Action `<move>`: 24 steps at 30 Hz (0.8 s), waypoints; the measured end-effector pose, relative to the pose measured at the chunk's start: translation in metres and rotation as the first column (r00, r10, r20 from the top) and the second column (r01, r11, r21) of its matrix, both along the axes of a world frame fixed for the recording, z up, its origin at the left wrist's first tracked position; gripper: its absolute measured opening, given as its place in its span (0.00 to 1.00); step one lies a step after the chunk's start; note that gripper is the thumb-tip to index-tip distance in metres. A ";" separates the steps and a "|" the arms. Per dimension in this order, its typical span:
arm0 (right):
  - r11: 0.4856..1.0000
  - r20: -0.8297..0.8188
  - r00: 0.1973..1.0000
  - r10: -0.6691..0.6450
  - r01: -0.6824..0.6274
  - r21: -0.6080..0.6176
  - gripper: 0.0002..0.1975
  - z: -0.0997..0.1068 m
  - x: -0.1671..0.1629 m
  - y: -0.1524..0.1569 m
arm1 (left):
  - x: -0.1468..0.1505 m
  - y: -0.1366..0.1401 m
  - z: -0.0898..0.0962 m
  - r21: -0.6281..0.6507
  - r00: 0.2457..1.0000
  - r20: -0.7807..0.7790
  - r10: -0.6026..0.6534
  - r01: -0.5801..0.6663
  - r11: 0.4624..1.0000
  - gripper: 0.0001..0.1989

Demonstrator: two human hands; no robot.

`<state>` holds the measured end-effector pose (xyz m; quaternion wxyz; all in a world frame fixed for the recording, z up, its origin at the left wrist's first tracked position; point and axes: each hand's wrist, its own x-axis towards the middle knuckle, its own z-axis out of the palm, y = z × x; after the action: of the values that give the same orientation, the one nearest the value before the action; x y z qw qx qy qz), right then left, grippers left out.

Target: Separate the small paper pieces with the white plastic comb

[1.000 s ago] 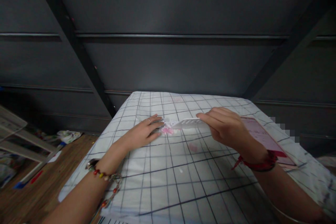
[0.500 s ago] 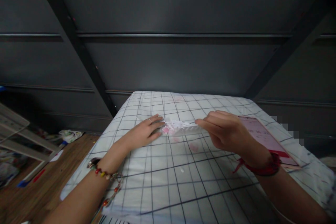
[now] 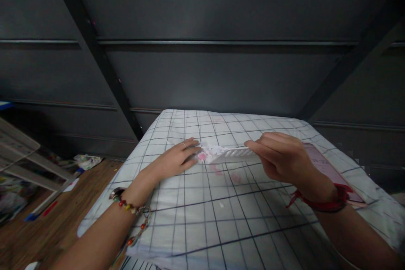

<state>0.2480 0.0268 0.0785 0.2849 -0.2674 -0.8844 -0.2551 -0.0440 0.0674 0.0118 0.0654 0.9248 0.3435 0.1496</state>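
Observation:
My left hand (image 3: 174, 160) lies flat with its fingers stretched out, the fingertips on a crumpled, thin, see-through wrapper (image 3: 202, 156) with a pink patch. From the wrapper a white slotted strip (image 3: 238, 154) runs right to my right hand (image 3: 281, 158). That hand is closed, pinching the strip's right end between thumb and fingers. The pinched end itself is hidden. Blur keeps me from telling what kind of thing the strip is. Both lie over a white checked cloth (image 3: 196, 215).
Partly behind my right wrist lies a tablet or large phone (image 3: 325, 164) with a pink screen. A dark panelled wall (image 3: 205, 80) rises behind the cloth. At the left, a pale ladder-like frame (image 3: 34, 168) stands on the wooden floor (image 3: 82, 194), near a crumpled bag (image 3: 87, 161).
My right hand has moved a little to the right with the strip's end, and more of the slotted strip shows. My left hand stays on the wrapper. The view has shifted slightly.

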 end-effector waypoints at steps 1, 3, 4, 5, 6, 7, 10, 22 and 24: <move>1.000 -0.002 1.000 0.002 -0.002 0.000 0.13 0.000 0.001 0.000 | 0.000 0.000 0.001 0.001 1.000 -0.003 0.003 -0.003 1.000 0.17; 1.000 0.019 1.000 -0.006 0.006 -0.025 0.12 0.000 0.002 0.000 | 0.000 -0.001 0.002 0.003 1.000 -0.009 0.009 -0.009 1.000 0.17; 0.999 0.028 1.000 -0.006 0.007 -0.041 0.12 0.000 0.003 0.000 | 0.001 -0.001 0.002 0.005 1.000 -0.012 0.010 -0.010 1.000 0.17; 0.999 0.028 1.000 0.000 0.001 -0.051 0.12 0.000 0.003 0.001 | 0.001 -0.001 0.002 0.006 1.000 -0.014 0.011 -0.011 1.000 0.17; 0.999 0.021 1.000 0.007 -0.006 -0.053 0.12 0.000 0.003 0.001 | 0.001 -0.001 0.002 0.007 1.000 -0.017 0.011 -0.011 1.000 0.17; 0.999 0.009 1.000 0.015 -0.014 -0.046 0.12 -0.001 0.003 0.002 | 0.001 -0.001 0.002 0.007 1.000 -0.019 0.010 -0.010 1.000 0.18; 1.000 -0.003 1.000 0.023 -0.023 -0.011 0.14 -0.003 0.001 0.003 | 0.001 -0.001 0.002 0.011 1.000 -0.020 0.004 -0.004 1.000 0.18; 0.998 -0.001 1.000 -0.004 0.004 0.062 0.14 -0.005 -0.011 0.002 | 0.002 -0.001 0.001 0.009 0.999 -0.033 0.025 -0.025 1.000 0.17; 0.999 0.054 0.999 -0.003 0.000 0.054 0.14 -0.004 -0.017 0.000 | 0.002 -0.001 0.001 0.012 0.999 -0.026 0.027 -0.026 1.000 0.17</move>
<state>0.2313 0.0271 0.0749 0.2680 -0.2533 -0.8844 -0.2860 -0.0424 0.0661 0.0129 0.0535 0.9224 0.3558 0.1402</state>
